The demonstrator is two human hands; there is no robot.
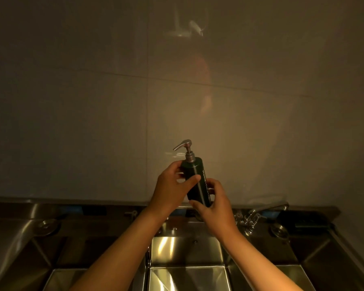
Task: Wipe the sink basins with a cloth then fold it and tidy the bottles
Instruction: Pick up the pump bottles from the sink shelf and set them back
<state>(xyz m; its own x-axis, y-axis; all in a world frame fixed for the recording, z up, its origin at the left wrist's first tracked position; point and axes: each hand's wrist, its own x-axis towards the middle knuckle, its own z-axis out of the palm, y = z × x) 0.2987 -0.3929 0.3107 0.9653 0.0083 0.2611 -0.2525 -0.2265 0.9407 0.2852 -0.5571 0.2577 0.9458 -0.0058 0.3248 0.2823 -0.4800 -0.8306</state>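
Both forearms run up from the bottom edge, and I start at their ends: my left hand [172, 181] curls round the upper half of the dark green pump bottle [195, 181], thumb across its front, while my right hand [213, 203] grips the base from below, fingers wrapped behind it. So the bottle sits between the two sets of fingers, lifted and tilted a little, its silver pump head [184, 144] just above my left fingertips with the spout pointing left. I judge the risk is a slip: if the plastic is wet it could drop into the middle sink basin [187, 252] below my wrists, or a stray press on the pump could squirt soap. Just right of my right hand the faucet [259, 215] could catch a knuckle. Dim light hides the label text, the dark object [303, 222] beyond the faucet, and any cloth; the outer basins are cut off.
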